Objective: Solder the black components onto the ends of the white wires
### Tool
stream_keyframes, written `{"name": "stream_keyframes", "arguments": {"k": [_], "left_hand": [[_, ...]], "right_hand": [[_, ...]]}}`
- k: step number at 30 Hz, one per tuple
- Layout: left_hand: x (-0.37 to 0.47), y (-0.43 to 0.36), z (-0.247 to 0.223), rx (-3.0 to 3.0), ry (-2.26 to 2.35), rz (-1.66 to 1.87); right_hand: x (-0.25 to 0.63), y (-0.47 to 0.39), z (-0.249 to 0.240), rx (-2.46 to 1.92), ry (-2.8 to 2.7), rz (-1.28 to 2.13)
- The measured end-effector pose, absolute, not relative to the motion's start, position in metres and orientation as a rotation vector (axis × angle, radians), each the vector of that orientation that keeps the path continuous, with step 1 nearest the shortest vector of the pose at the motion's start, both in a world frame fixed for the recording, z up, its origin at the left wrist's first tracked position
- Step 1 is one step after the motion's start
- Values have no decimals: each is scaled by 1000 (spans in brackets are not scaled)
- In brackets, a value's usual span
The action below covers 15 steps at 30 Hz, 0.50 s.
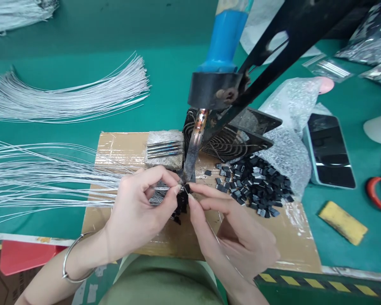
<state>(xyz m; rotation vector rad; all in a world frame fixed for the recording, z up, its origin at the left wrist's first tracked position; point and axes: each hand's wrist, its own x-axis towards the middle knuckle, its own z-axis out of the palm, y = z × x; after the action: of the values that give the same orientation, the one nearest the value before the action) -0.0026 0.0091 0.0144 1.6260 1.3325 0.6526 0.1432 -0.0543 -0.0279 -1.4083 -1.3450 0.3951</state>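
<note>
Just beneath the soldering iron [195, 148], the fingers of the left hand [142, 212] are pinching a white wire [168, 189] and those of the right hand [238, 233] a thin solder strand [216, 237], seemingly steadying both near its tip; loose white wires [51, 182] are lying to its left, black connectors [260, 186] to its right, apparently for easy reach.

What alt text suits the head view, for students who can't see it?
A person's left hand and right hand meet at the tip of a blue-handled soldering iron, the right fingers holding a thin strand. Pale wires lie left; small black parts lie right, on cardboard.
</note>
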Motion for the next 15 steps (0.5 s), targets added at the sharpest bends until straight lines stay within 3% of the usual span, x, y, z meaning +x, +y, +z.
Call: {"name": "stream_keyframes", "arguments": {"k": [10,15], "left_hand": [[-5,10,8,1568,1325,633],[-10,8,3,1564,1336,627]], "right_hand": [[147,-59,-36,-1390,-1340,496],[154,-63,-42,-1482,-981,539]]}}
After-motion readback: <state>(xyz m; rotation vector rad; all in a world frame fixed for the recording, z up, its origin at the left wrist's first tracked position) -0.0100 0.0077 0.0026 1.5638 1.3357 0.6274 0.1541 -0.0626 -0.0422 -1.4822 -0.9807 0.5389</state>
